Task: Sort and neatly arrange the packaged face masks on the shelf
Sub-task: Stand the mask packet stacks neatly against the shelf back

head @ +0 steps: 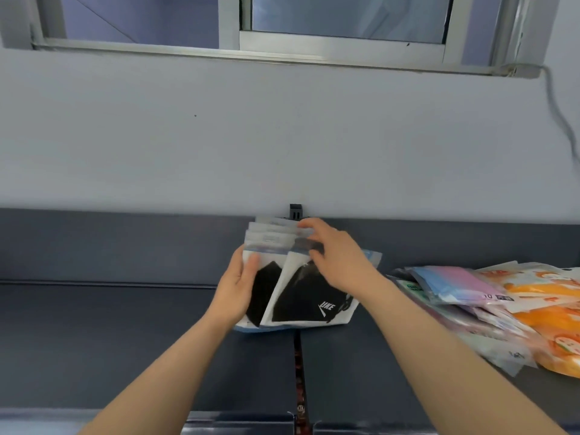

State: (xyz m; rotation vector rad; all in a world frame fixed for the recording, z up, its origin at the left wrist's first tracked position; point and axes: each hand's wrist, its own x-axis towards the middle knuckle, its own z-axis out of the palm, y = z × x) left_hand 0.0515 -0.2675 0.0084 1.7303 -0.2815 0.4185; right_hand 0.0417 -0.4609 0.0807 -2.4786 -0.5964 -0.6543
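The job looks roughly midway. At the centre of the dark shelf (125,324), a stack of black mask packs (301,296) stands against the back wall, fanned and uneven, with the front pack tilted. The left hand (238,287) grips the stack's left edge, thumb across the front. The right hand (335,255) reaches over from 3 o'clock, its fingers curled onto the packs' top edges as if squaring them. At 3 to 4 o'clock from the stack, well apart, lies a loose heap of coloured packs (502,302) in blue, pink and orange, overlapping and unsorted. That heap appears to be the main work left, once the black packs are straightened.
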